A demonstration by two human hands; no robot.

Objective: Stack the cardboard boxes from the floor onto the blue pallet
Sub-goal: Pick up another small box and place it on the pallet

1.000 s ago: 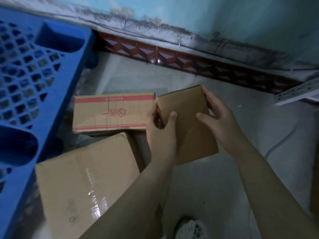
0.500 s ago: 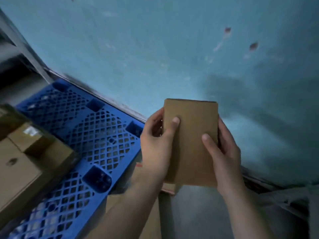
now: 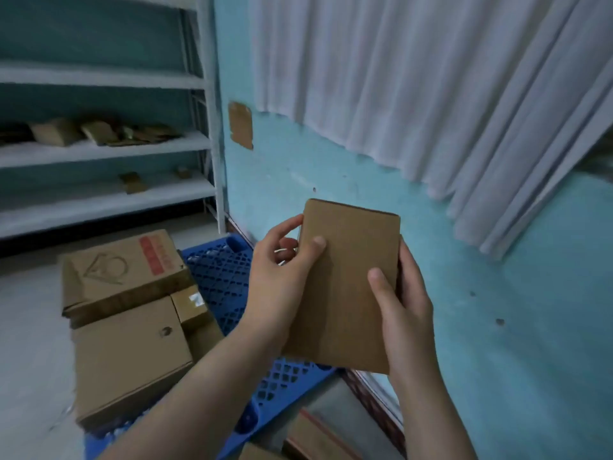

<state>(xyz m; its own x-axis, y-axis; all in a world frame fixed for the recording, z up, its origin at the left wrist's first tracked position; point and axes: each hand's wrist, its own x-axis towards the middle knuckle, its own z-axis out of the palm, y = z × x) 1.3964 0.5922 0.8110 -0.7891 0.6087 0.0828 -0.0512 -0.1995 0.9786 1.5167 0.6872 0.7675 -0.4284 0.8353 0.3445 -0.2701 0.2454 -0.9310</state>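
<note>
stacked boxes (image 3: 129,313) sit on blue pallet (image 3: 222,277) at 9 o'clock of the hands | left hand (image 3: 282,283) clamped on the left edge of small cardboard box (image 3: 345,287), thumb across its face | box held upright in the air over the pallet's right side | right hand (image 3: 403,313) clamped on its right edge at 3 o'clock

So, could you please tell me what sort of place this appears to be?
Probably a small storeroom or packing room: white metal shelving holding cardboard scraps, a blue pallet stacked with cardboard boxes, and bare painted walls.
</note>
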